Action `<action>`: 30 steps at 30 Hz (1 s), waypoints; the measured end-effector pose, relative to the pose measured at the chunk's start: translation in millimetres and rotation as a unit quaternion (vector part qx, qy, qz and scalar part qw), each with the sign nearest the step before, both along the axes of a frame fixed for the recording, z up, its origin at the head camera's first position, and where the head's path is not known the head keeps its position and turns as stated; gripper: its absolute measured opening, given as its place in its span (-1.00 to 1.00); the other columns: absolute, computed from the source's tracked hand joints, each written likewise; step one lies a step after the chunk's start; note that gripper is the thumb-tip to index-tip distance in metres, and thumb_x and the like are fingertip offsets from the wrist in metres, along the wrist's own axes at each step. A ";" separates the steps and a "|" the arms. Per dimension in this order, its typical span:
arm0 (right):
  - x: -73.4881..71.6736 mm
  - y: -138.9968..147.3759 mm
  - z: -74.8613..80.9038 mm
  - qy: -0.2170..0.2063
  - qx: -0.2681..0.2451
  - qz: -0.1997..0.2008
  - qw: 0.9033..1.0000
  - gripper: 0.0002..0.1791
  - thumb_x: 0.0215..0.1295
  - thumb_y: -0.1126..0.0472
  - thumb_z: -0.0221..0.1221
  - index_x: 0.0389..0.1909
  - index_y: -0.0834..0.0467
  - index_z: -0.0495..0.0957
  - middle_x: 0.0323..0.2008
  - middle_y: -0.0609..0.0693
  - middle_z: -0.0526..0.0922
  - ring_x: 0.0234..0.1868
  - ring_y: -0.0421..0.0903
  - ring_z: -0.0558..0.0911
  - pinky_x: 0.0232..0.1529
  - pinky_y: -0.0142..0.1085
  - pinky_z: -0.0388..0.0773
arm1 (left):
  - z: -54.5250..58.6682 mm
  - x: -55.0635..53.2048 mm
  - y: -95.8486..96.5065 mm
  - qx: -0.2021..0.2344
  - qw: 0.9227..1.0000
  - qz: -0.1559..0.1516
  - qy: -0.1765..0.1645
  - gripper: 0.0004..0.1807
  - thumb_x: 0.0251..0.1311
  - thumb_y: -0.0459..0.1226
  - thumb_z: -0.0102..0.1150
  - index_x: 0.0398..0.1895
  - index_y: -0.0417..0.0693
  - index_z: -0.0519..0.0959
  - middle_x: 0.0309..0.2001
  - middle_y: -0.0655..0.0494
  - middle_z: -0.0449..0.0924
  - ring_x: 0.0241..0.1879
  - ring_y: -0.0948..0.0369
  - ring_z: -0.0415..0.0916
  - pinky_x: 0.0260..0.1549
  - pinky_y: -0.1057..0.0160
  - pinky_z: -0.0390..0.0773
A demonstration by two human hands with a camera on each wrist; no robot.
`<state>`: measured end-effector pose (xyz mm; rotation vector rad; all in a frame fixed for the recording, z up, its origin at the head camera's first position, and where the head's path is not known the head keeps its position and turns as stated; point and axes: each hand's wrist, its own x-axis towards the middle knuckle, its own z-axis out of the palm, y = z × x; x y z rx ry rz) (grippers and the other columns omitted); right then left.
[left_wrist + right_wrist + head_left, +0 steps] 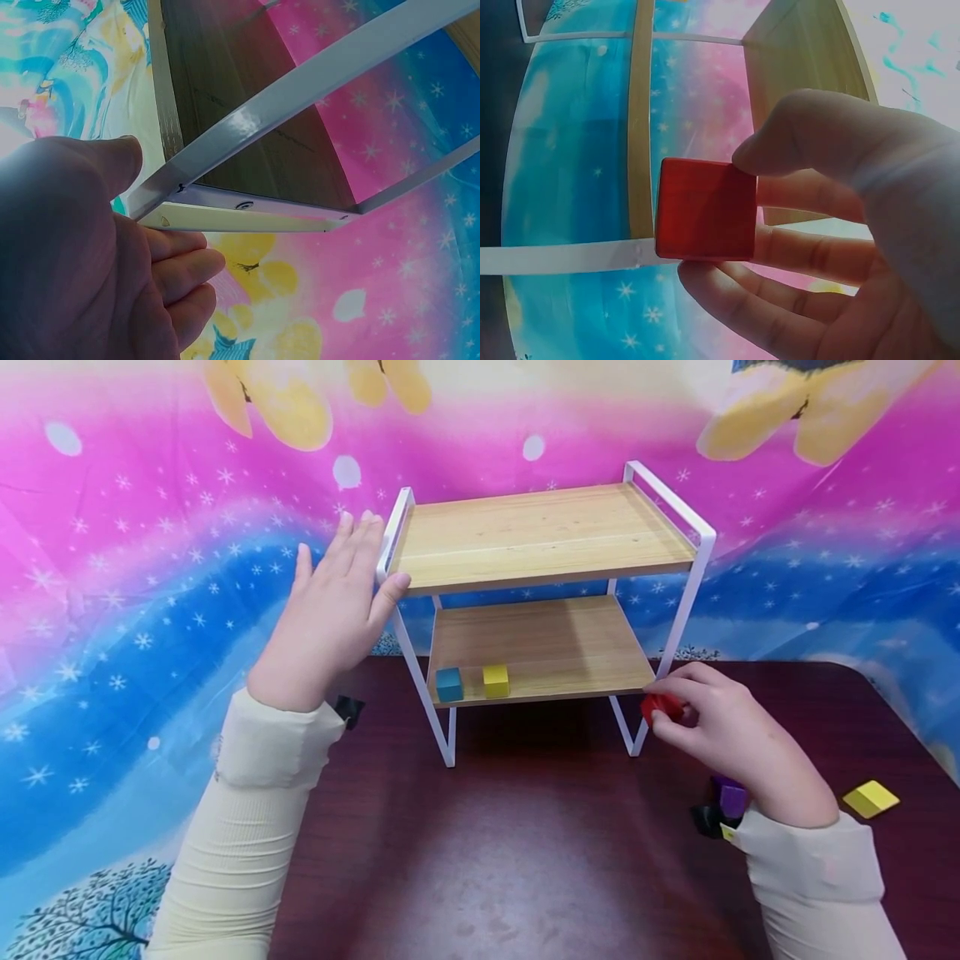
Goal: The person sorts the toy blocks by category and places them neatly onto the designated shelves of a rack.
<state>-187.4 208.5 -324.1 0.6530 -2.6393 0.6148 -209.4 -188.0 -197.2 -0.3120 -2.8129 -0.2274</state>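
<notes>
Well, my right hand (pixel 720 722) has a red block (pixel 705 210) pinched between thumb and fingers, with one square face turned to the right wrist camera. I am holding it at the front right corner of the lower board (pixel 555 639) of a small two-tier shelf (pixel 540 531), just beside the white leg (pixel 686 610) there. Whether the block touches the board or the leg, I cannot tell.

My left hand (pixel 322 610) grasps nothing: its fingers are stretched out and spread at the left end of the upper tier, close against the white metal frame (pixel 240 124). From the left wrist, the corner of that frame shows between my thumb and my fingers, not wrapped by them.

On the lower board, near its front edge, sit a blue block (pixel 450 685) at the left and a yellow cube (pixel 496 682) a little to its right, the two apart. Beyond my right wrist a second yellow block (pixel 870 799) lies on the dark red table (pixel 495 860), and a purple block (pixel 730 797) is partly hidden beside the cuff of my pale sleeve (pixel 817 860). A colourful cloth (pixel 150 610) hangs behind the shelf.
</notes>
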 end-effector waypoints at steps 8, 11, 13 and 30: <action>-0.5 -6.3 7.4 -0.024 0.006 0.001 1.000 -0.66 0.12 0.33 0.42 -0.05 0.24 0.72 -0.10 0.20 0.60 -0.19 0.10 0.56 -0.33 -0.04 0.70 | 0.3 0.6 -0.1 -0.002 1.000 -0.001 0.000 -0.15 0.52 0.16 -0.24 0.66 0.08 -0.30 0.65 0.03 -0.23 0.62 0.10 -0.47 0.47 -0.24 -0.47; -0.3 -8.8 10.5 -0.035 0.008 0.000 0.999 -0.65 0.14 0.31 0.42 -0.02 0.25 0.71 -0.10 0.20 0.59 -0.18 0.10 0.56 -0.34 -0.06 0.71 | 0.2 0.2 -0.2 -0.003 1.000 -0.002 0.001 -0.15 0.52 0.16 -0.25 0.66 0.08 -0.30 0.65 0.03 -0.24 0.62 0.11 -0.47 0.47 -0.25 -0.47; 0.0 -10.8 12.1 -0.041 0.008 -0.001 0.999 -0.62 0.14 0.30 0.43 0.01 0.26 0.70 -0.07 0.22 0.58 -0.15 0.13 0.57 -0.32 -0.02 0.72 | 0.0 0.2 -0.3 -0.003 1.000 -0.004 0.001 -0.15 0.53 0.16 -0.25 0.66 0.07 -0.30 0.65 0.03 -0.24 0.61 0.11 -0.48 0.47 -0.25 -0.48; -3.0 -26.3 20.0 -0.038 0.014 0.026 0.999 -0.62 0.17 0.31 0.40 0.04 0.29 0.69 -0.07 0.22 0.60 -0.15 0.12 0.61 -0.22 0.07 0.72 | -2.2 0.0 -1.3 0.002 1.000 -0.006 0.004 -0.16 0.53 0.16 -0.25 0.66 0.09 -0.29 0.65 0.04 -0.23 0.61 0.12 -0.49 0.47 -0.23 -0.47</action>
